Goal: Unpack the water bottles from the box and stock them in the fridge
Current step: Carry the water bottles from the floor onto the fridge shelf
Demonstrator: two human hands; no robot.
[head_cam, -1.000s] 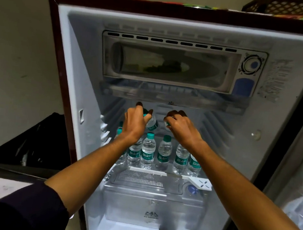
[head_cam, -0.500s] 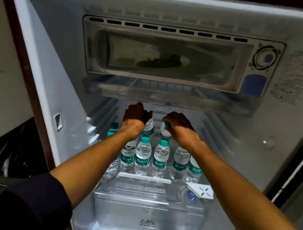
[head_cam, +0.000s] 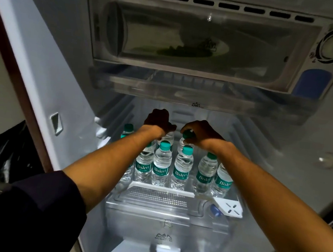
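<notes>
Head view, fridge interior. I have both arms reaching deep over the shelf (head_cam: 161, 189), each hand lowering one small bottle into the back row. My left hand (head_cam: 159, 121) is curled over the top of the left bottle (head_cam: 168, 136), its cap hidden beneath the palm; my right hand (head_cam: 202, 132) pinches the right bottle (head_cam: 183, 143) at the neck, just under its green cap (head_cam: 188, 134). A front row of bottles (head_cam: 161, 164) already stands upright along the shelf edge, labels outward, with more behind at the left; the box is out of view.

Handling, as I judge it: small, full bottles, light enough for one hand each; thin walls that would dent under a squeeze and a smooth body that may slip. The ribbed cap and stiff neck look the surest hold, and a top grip keeps my fingers out of the tight gaps between neighbours.

Compared with half a second ago, both bottles sit lower and nearer the shelf, and the camera has come closer, with the freezer compartment (head_cam: 201, 43) now filling the upper picture
</notes>
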